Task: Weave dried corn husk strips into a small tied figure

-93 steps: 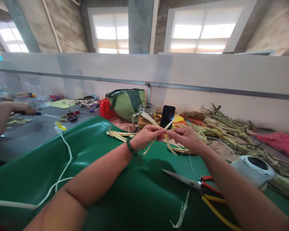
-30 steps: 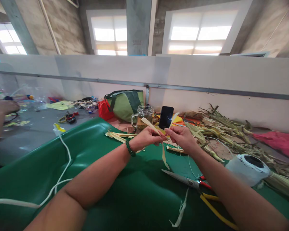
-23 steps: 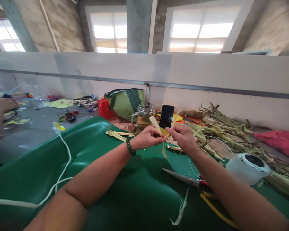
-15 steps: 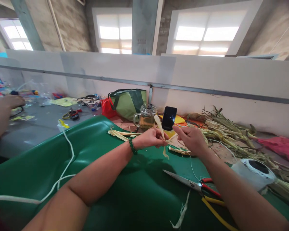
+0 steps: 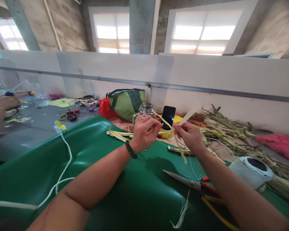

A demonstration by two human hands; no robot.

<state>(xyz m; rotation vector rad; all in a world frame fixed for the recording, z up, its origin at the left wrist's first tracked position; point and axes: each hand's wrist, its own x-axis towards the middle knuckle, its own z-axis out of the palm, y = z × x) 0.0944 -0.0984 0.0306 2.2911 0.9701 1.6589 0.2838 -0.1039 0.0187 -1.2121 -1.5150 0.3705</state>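
Free room below the hands [image 5: 144,133], above green mat [image 5: 135,199], left of obstructing scissors [image 5: 192,183].

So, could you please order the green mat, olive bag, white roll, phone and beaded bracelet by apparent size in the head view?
1. Green mat
2. Olive bag and white roll: too alike to rank; the roll is nearer
3. Phone
4. Beaded bracelet

The single head-worn camera looks forward and down across the counter [image 5: 38,125], hands [image 5: 144,133] near mid-frame, windows [image 5: 204,32] along the top.
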